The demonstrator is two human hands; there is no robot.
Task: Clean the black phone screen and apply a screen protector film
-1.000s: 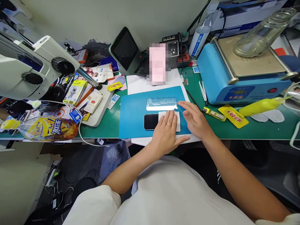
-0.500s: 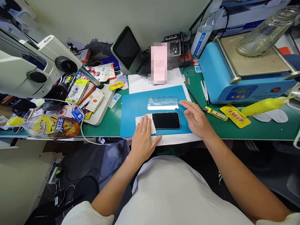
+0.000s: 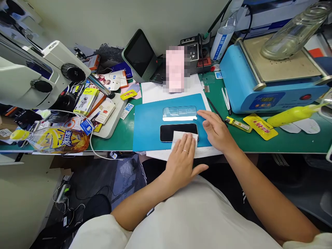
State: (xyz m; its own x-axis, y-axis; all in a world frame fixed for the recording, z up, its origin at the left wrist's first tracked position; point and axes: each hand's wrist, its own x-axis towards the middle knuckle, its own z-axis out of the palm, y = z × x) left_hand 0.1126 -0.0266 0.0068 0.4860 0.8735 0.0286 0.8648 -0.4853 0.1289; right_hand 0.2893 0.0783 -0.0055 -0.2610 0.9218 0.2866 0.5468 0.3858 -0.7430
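Observation:
A smartphone [image 3: 166,132] with a black screen lies face up on a blue mat [image 3: 145,119]. My left hand [image 3: 181,162] lies flat, fingers stretched out, pressing a white wipe [image 3: 177,135] onto the phone's right and lower part. The wipe hides that portion of the screen. Just beyond the phone is a clear screen protector [image 3: 179,112] with a white strip along its near edge. My right hand [image 3: 218,133] rests open on the mat's right side, its fingertips at the right end of the protector and holding nothing.
White tweezers [image 3: 226,100], a yellow tube [image 3: 238,124] and a yellow squeeze bottle [image 3: 293,116] lie to the right, before a blue heating machine [image 3: 241,86]. At left stand a microscope [image 3: 59,65] and a lying tea bottle [image 3: 57,139]. A smart display [image 3: 140,55] stands behind.
My left hand has slid the wipe to the right across the phone, from its left end to its lower right part. My right hand has stayed nearly still.

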